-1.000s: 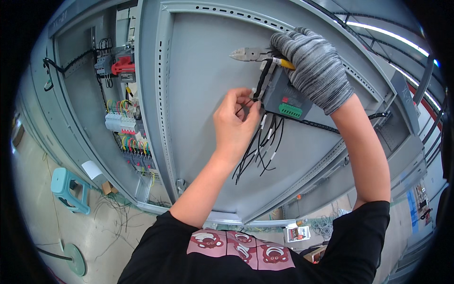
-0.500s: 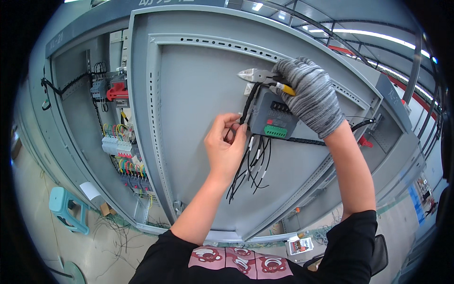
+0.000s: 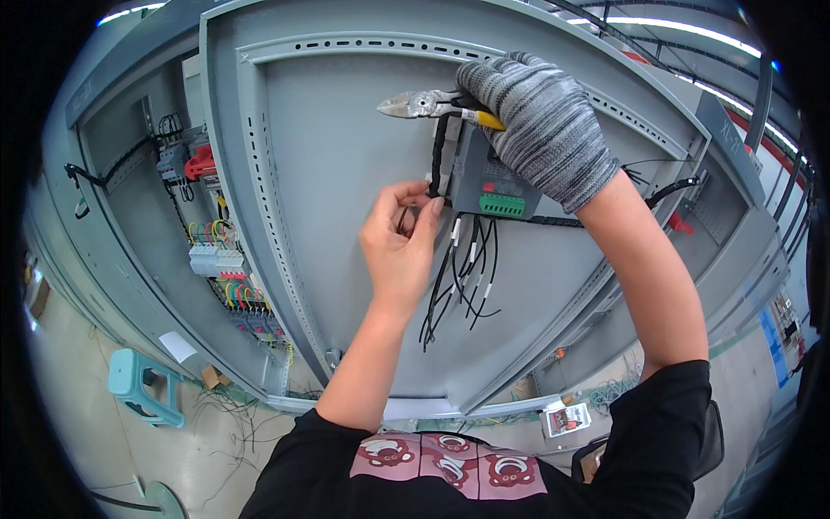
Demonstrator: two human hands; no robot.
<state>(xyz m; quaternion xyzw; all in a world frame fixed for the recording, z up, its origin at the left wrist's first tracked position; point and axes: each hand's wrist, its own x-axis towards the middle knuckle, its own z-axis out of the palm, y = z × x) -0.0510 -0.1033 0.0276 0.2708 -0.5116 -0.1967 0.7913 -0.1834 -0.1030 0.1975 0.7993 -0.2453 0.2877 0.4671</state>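
Observation:
My bare left hand (image 3: 398, 246) pinches the lower end of a black wrapped cable bundle (image 3: 437, 160), beside the lower left corner of a grey module (image 3: 469, 177). The module sits on the cabinet door's inner face (image 3: 346, 156) and has a green terminal block (image 3: 501, 205) along its bottom. In a striped grey glove, my right hand (image 3: 549, 125) grips cutting pliers (image 3: 417, 105) with a yellow and black handle. Their jaws point left above the bundle, and the glove covers the module's upper right. Several loose black wires (image 3: 458, 277) with white sleeves dangle below.
To the left, an open cabinet holds a red switch (image 3: 201, 163) and terminals with coloured wires (image 3: 216, 259). A turquoise stool (image 3: 143, 385) and wire scraps (image 3: 238, 428) are on the floor. Slotted rails (image 3: 372, 41) frame the door, and another cabinet adjoins at right.
The view has shifted a little. My right hand has carried the pliers leftward, so the jaws reach farther past the bundle. My left hand keeps its pinch near the module's lower corner.

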